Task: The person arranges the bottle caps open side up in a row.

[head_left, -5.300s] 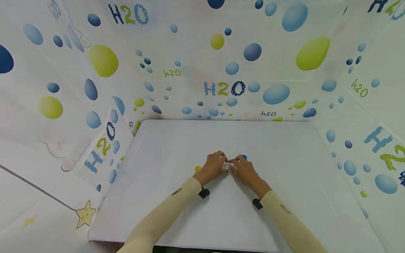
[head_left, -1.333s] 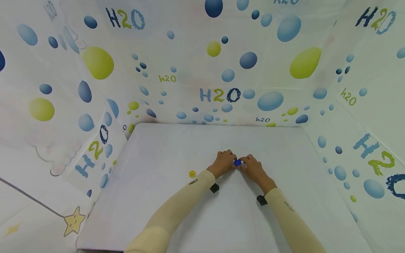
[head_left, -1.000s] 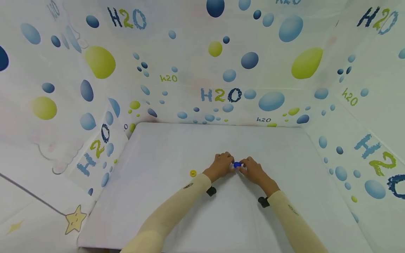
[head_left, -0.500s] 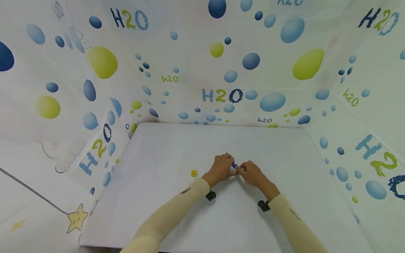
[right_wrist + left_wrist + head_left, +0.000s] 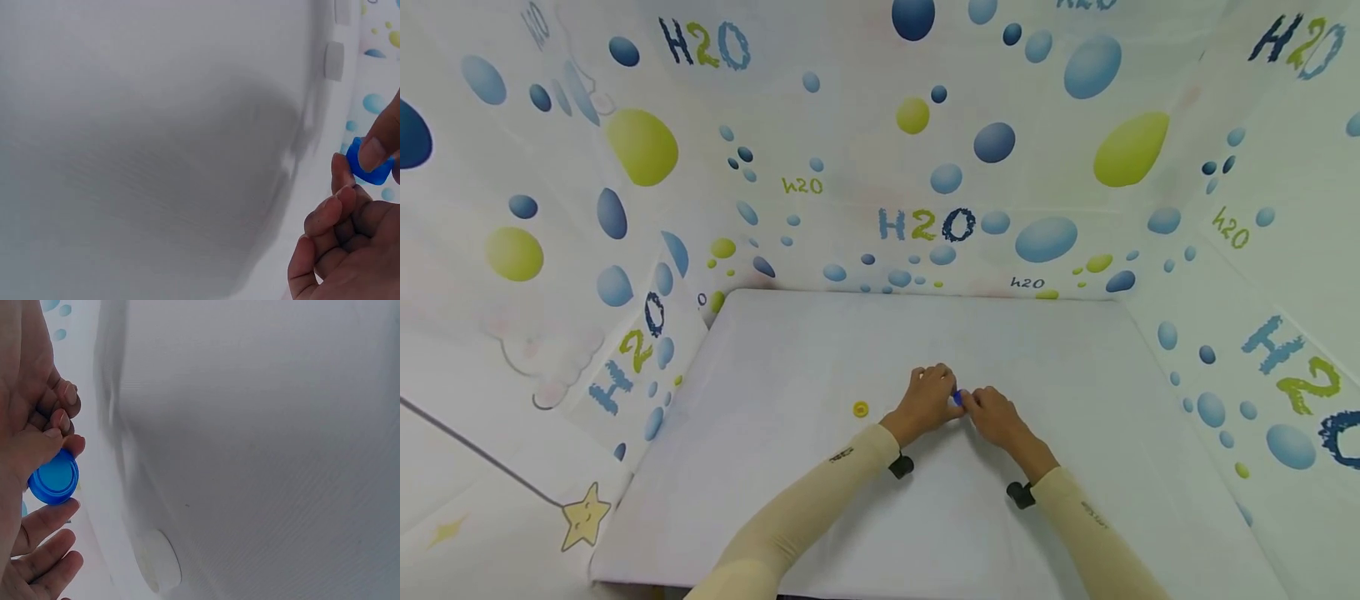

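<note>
A small blue cap (image 5: 958,397), looking like a plastic bottle cap, is between both hands over the white table. The left hand (image 5: 922,400) pinches it by thumb and forefinger. From the other side the right hand (image 5: 996,415) grips it, its thumb against the cap. In the left wrist view the round face of the blue cap (image 5: 54,478) shows a raised inner ring. Its side shows in the right wrist view, where a thumb covers part of the blue cap (image 5: 369,169). In the head view fingers hide most of it.
A yellow round cap (image 5: 861,409) lies left of the left hand. A white, thick disc (image 5: 157,561) rests on the table in the left wrist view; a similar white piece (image 5: 334,60) appears in the right wrist view. Patterned sheets (image 5: 820,108) enclose the table (image 5: 760,500).
The blue cap, at first lying beyond the right hand, is now between both hands. Over the last second it has tilted and come slightly nearer, and the fingers cover more of it.
</note>
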`<state>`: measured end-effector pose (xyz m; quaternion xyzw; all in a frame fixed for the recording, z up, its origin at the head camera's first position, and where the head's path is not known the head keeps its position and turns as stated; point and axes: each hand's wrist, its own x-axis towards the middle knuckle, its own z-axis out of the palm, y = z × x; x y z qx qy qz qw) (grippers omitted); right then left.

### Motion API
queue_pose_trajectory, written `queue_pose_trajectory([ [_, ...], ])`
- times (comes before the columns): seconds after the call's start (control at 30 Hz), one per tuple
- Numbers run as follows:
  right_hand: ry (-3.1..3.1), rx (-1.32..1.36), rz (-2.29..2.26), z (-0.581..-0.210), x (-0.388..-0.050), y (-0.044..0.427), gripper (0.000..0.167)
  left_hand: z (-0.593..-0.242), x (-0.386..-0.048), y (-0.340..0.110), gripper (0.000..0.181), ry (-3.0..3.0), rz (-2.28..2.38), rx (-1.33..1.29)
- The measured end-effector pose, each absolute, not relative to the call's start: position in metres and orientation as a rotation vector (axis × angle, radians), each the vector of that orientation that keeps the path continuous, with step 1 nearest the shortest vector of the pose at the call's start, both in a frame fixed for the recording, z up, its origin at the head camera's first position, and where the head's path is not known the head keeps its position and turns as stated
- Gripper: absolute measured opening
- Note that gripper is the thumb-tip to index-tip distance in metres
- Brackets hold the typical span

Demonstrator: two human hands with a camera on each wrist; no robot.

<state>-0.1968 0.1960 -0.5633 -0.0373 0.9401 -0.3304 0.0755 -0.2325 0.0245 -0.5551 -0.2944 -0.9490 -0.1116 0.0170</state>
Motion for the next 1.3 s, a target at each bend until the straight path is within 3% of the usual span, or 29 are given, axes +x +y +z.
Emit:
queue_pose_trajectory([
  [0.23,2.891,-0.133,-0.893,-0.568,-0.191,0.194,0.044,-0.554,-0.231,0.026,0.035,-2.982,-0.344,-0.921],
  [0.73,3.182,-0.465,-0.922,-0.58,-0.184,0.198,0.022,-0.556,-0.227,0.024,0.035,-2.966,-0.288,-0.951],
  [1.3,3.196,-0.497,-0.872,-0.581,-0.181,0.201,0.021,-0.557,-0.229,0.021,0.036,-3.01,-0.318,-0.961],
])
